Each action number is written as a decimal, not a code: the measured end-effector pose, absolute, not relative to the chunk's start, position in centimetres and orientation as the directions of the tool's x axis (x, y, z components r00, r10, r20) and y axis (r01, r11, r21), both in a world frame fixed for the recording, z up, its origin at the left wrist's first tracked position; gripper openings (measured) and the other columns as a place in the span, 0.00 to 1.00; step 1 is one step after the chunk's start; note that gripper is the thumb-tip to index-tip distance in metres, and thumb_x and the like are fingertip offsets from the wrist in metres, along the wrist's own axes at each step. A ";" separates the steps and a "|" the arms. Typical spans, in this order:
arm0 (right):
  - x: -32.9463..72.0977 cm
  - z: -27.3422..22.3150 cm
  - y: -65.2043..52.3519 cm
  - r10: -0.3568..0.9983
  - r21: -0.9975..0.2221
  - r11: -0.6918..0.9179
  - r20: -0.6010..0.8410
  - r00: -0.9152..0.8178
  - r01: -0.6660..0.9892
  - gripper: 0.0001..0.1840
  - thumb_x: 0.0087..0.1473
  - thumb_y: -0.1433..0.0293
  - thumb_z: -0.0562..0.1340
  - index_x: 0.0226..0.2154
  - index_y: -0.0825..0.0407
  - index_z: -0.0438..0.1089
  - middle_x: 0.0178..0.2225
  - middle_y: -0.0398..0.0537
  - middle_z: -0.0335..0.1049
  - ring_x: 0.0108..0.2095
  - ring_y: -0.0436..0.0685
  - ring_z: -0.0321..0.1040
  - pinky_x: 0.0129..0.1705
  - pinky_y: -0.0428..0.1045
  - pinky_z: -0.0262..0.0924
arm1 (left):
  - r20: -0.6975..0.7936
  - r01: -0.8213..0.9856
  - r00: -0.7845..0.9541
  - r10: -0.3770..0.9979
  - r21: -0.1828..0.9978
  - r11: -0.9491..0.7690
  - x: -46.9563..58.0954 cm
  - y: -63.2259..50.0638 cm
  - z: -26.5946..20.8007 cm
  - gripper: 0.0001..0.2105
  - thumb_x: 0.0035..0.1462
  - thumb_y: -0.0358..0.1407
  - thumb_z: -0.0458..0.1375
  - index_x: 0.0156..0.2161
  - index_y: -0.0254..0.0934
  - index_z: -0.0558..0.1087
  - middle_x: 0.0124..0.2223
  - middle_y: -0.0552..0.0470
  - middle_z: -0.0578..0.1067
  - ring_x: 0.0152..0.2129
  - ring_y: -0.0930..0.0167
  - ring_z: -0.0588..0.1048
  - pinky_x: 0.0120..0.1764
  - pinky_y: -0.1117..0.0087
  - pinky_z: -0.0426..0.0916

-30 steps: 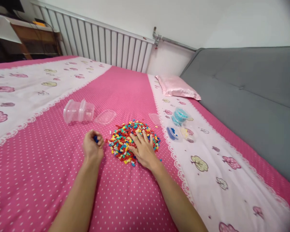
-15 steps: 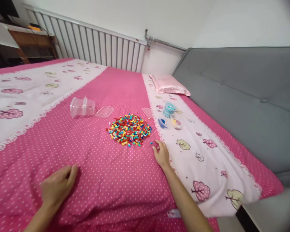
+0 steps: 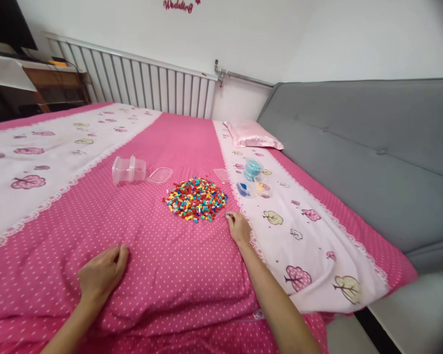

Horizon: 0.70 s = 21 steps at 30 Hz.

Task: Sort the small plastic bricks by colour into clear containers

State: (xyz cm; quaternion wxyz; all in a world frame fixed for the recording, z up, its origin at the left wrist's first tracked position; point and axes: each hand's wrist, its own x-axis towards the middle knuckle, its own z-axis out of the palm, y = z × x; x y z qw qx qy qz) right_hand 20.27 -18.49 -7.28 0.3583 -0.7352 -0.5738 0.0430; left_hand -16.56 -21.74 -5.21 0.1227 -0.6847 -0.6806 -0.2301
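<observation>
A heap of tiny coloured building bricks (image 3: pixel 196 199) lies on the pink dotted bedspread (image 3: pixel 162 260), red, yellow, blue, teal and white mixed. Just right of the heap, my right hand (image 3: pixel 238 227) rests low over the cloth. Its fingers are pinched on a small blue brick (image 3: pixel 228 215), which shows at the fingertips. My left hand (image 3: pixel 102 272) lies on the bedspread nearer to me, curled into a loose fist with nothing showing in it. Beyond my right hand stand a small tub with blue bricks (image 3: pixel 243 189), one with yellow bricks (image 3: pixel 260 189), and a tub of teal pieces (image 3: pixel 253 168).
Left of the heap, a clear plastic container (image 3: pixel 129 170) lies on its side by a clear lid (image 3: pixel 160 175). Another clear lid (image 3: pixel 221 174) is behind the heap. Farther back are a pink pillow (image 3: pixel 253 134), a grey headboard (image 3: pixel 354 142) and a white radiator (image 3: pixel 140 78).
My right fingers have closed on the blue brick that lay loose beside them. My left hand stays in a loose fist. The camera view has tilted up slightly.
</observation>
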 end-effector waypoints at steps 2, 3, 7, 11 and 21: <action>20.3 -7.4 -18.3 0.872 -0.584 -0.075 0.355 0.337 0.808 0.14 0.55 0.66 0.51 0.38 0.50 0.69 0.39 0.45 0.71 0.38 0.54 0.66 0.39 0.48 0.57 | 0.510 0.989 -0.025 0.860 0.141 -0.055 -16.7 -21.6 -5.5 0.17 0.55 0.43 0.45 0.18 0.38 0.59 0.19 0.49 0.66 0.17 0.71 0.60 0.22 0.72 0.46; 20.3 -7.4 -18.3 0.871 -0.588 -0.073 0.356 0.338 0.805 0.14 0.55 0.65 0.51 0.38 0.50 0.69 0.39 0.45 0.71 0.38 0.54 0.66 0.38 0.48 0.58 | 0.519 0.988 -0.024 0.854 0.141 -0.057 -16.7 -21.5 -5.6 0.17 0.55 0.43 0.46 0.18 0.38 0.60 0.19 0.49 0.66 0.17 0.71 0.61 0.22 0.72 0.47; 20.4 -7.6 -18.1 0.867 -0.617 -0.061 0.356 0.348 0.784 0.15 0.54 0.65 0.51 0.38 0.50 0.69 0.37 0.46 0.72 0.37 0.54 0.66 0.38 0.49 0.58 | 0.521 0.987 -0.026 0.853 0.150 -0.062 -16.9 -21.4 -5.9 0.17 0.54 0.43 0.47 0.18 0.38 0.61 0.19 0.49 0.66 0.17 0.70 0.61 0.22 0.72 0.47; 20.5 -7.9 -18.1 0.864 -0.640 -0.056 0.354 0.359 0.766 0.15 0.54 0.64 0.51 0.38 0.50 0.70 0.38 0.46 0.72 0.37 0.54 0.67 0.39 0.49 0.59 | 0.501 0.984 -0.026 0.865 0.163 -0.065 -16.9 -21.4 -5.8 0.17 0.54 0.42 0.46 0.18 0.37 0.60 0.19 0.49 0.66 0.18 0.70 0.62 0.22 0.72 0.47; 20.4 -7.6 -18.4 0.865 -0.642 -0.078 0.337 0.372 0.763 0.15 0.53 0.63 0.52 0.38 0.50 0.70 0.37 0.47 0.72 0.37 0.54 0.66 0.40 0.50 0.58 | 0.449 0.988 -0.030 0.893 0.150 -0.042 -16.5 -21.7 -5.3 0.18 0.55 0.43 0.44 0.18 0.37 0.59 0.20 0.50 0.67 0.18 0.72 0.63 0.22 0.73 0.47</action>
